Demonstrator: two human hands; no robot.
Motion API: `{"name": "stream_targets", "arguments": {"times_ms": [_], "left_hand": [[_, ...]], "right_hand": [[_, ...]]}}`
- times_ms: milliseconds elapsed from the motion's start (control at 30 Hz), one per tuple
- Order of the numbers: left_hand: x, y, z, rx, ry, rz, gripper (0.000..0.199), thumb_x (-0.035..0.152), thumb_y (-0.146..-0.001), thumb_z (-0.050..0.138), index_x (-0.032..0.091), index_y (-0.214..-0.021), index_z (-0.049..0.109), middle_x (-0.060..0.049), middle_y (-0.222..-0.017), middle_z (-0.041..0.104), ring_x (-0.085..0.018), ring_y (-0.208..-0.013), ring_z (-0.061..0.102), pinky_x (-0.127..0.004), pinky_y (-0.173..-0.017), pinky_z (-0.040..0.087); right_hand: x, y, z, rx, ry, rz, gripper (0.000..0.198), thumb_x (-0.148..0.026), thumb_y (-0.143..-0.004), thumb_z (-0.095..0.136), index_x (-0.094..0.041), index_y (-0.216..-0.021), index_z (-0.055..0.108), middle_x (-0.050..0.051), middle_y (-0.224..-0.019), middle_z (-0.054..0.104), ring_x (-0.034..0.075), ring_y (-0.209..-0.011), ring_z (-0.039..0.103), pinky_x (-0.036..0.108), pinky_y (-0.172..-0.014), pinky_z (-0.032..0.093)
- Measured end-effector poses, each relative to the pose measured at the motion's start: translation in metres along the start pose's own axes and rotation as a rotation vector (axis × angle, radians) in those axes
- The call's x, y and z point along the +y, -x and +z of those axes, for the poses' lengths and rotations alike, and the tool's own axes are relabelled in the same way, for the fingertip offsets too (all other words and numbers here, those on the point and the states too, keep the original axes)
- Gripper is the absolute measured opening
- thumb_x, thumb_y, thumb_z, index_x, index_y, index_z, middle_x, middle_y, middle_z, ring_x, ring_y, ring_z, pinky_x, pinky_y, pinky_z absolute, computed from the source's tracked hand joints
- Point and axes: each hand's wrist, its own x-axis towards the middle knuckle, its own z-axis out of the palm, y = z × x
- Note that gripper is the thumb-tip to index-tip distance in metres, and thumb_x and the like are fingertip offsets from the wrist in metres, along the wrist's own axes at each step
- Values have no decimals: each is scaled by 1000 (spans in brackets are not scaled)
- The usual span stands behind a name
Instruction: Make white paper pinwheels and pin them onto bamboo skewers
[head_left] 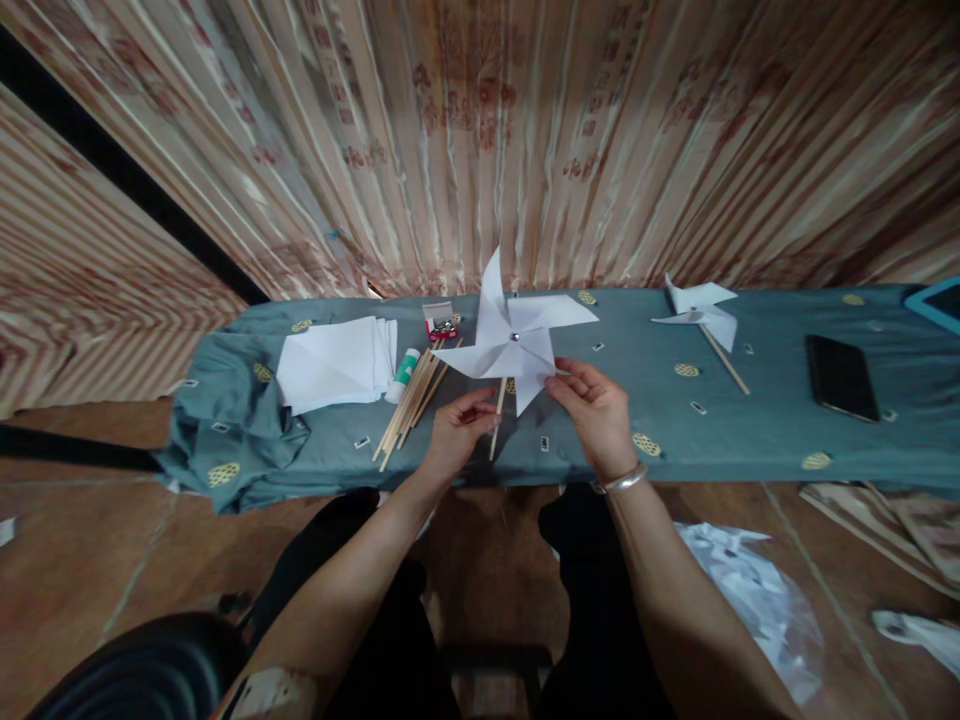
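Note:
A white paper pinwheel point(517, 335) with a shiny pin at its centre stands over the middle of the cloth-covered table. My left hand point(463, 425) is closed around its wooden stick point(498, 420), just below the blades. With thumb and fingers, my right hand point(596, 410) pinches the edge of the lower right blade. Left of the pinwheel lie several loose wooden sticks point(409, 410), a green and white glue stick point(403, 376) and an opened small red box point(441, 325) of metal pins.
A stack of white paper point(334, 362) lies at the left. Rightward are another pinwheel point(705, 315), a black phone point(842, 377) and a blue-edged object point(937, 303). Curtains point(465, 130) hang behind the table point(765, 430). A plastic bag point(757, 600) of white paper pieces sits on the floor.

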Motion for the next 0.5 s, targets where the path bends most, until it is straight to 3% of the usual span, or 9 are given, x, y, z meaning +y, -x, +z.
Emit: {"name": "stream_targets", "arguments": {"times_ms": [500], "left_hand": [[-1,0,6,-19,23,5,40,22,-49,85,17,-88,76,2,-69,71,-13,-67,61,-28,-73,48]], "right_hand": [[-3,7,12,-70,-70,72,41,-40,-61,82,-20,-94,67,-1,-74,72,15,-70,66,30,-70,53]]}}
